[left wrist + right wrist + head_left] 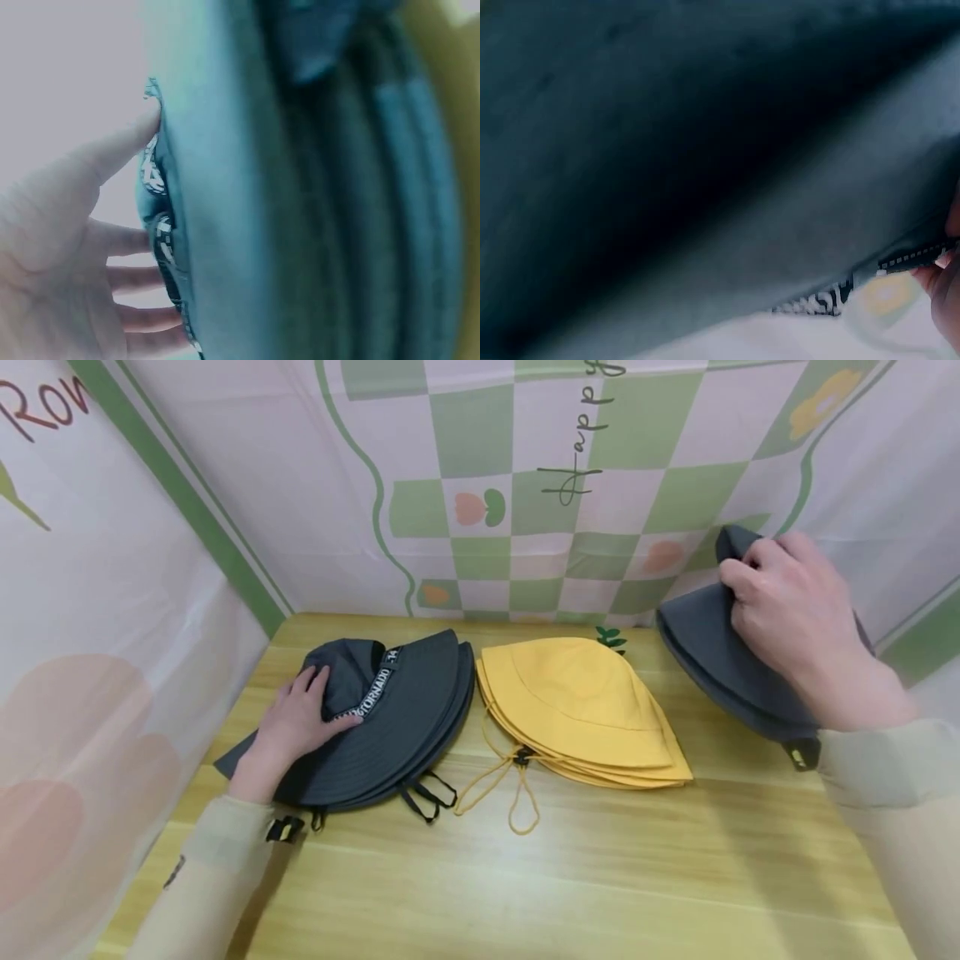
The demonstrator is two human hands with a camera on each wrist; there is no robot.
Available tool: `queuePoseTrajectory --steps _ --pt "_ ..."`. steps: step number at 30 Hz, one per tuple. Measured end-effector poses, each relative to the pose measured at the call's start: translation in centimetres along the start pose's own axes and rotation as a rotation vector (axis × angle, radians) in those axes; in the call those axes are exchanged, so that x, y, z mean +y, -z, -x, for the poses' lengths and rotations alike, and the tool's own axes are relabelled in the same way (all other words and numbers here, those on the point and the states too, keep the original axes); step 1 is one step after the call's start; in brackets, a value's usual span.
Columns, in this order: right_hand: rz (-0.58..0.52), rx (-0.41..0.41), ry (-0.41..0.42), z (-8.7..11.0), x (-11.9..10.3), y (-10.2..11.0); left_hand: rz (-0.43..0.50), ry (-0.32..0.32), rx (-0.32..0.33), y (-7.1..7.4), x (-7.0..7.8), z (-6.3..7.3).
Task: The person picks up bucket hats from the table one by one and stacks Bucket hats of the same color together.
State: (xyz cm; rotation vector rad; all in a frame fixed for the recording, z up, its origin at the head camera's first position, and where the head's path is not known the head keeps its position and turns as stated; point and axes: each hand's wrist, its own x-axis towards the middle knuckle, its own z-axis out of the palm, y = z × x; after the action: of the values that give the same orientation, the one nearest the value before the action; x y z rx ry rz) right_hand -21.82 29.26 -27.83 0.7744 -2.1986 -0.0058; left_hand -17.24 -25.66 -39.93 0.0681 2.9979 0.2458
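Note:
On the left of the table lies a stack of dark grey bucket hats (408, 718), brims overlapping, with a white-lettered band round the top crown. My left hand (294, 718) rests on that crown, thumb at the band. In the left wrist view its fingers (146, 319) reach fairly straight along the crown. Over the table's right side, my right hand (795, 602) grips another dark bucket hat (697, 618) by its bunched crown, brim tilted down. Close up, that hat's brim (802, 240) fills much of the right wrist view, with a lettered band near the fingertips.
Between the hands sits a stack of yellow bucket hats (577, 697), with a yellow cord (525, 806) and black toggle trailing forward. Black cords (431, 797) hang from the dark stack. A printed cloth (480, 435) stands behind the wooden table (487, 893), another at left.

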Motion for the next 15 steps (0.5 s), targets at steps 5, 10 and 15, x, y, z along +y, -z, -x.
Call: queuePoseTrajectory --steps 5,10,15 --pt "-0.019 0.063 -0.028 -3.3 -4.0 0.4 0.129 -0.084 0.097 0.8 0.7 0.3" --pt "-0.058 -0.023 0.06 -5.6 -8.1 -0.5 0.308 -0.335 0.182 1.2 3.4 0.6" --pt "-0.093 -0.104 0.155 -6.7 -12.6 -2.8 0.539 -0.585 0.115 1.5 7.2 0.7"
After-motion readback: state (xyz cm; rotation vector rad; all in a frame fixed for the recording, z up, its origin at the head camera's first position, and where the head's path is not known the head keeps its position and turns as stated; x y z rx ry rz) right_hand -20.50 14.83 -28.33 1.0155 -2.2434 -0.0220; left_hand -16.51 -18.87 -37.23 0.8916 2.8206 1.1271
